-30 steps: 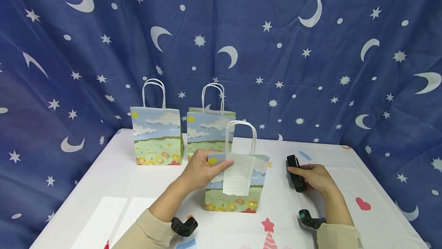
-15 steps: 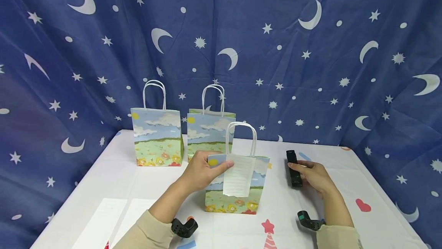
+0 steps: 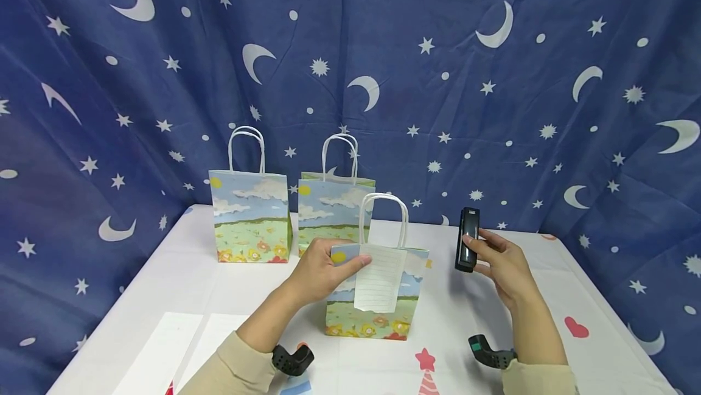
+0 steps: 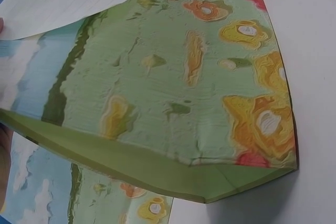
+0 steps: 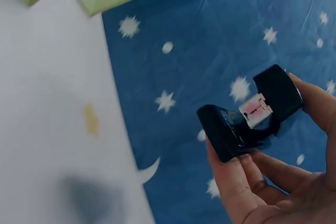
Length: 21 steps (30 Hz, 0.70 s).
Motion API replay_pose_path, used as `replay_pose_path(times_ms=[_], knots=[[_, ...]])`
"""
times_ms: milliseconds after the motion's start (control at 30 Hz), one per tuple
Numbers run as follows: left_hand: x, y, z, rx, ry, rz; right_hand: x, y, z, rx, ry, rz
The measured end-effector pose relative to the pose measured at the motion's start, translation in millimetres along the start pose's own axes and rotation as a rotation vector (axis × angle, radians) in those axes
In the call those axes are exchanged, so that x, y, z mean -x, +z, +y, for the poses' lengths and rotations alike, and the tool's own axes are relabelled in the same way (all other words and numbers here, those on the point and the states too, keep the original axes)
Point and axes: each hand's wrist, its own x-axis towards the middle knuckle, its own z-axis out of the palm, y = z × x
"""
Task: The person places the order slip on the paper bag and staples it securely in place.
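Observation:
In the head view, my left hand [image 3: 319,270] pinches the top left of a paper gift bag [image 3: 364,324] printed with sky, clouds and flowers. Its thumb lies over a strip of lined white paper [image 3: 379,282] that hangs on the bag's front below the white handles; its other fingers are behind the bag. To the right, my right hand [image 3: 508,268] holds a black stapler [image 3: 468,240] raised off the table. The right wrist view shows the stapler's two arms [image 5: 278,93] spread apart, the thumb on one and fingers under the other.
Two matching gift bags [image 3: 251,218] [image 3: 335,205] stand upright at the back left of the white table. Blank white paper strips [image 3: 164,346] lie at the front left. A blue curtain [image 3: 350,48] with moons and stars hangs behind the table.
My right hand has lifted the stapler off the table, moved it slightly back, and turned it more upright. My left hand, the bag and the lined paper stay in place.

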Motion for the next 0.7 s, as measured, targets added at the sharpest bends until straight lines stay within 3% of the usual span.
replay_pose_path(times_ms=[333, 700], knots=[[0.4, -1.6, -1.3, 0.029, -0.012, -0.049, 31, 14, -36, -0.329, -0.209, 0.019], [-0.2, -3.3, -1.9, 0.017, 0.024, -0.064, 63, 34, -63, -0.457, -0.426, 0.002]])
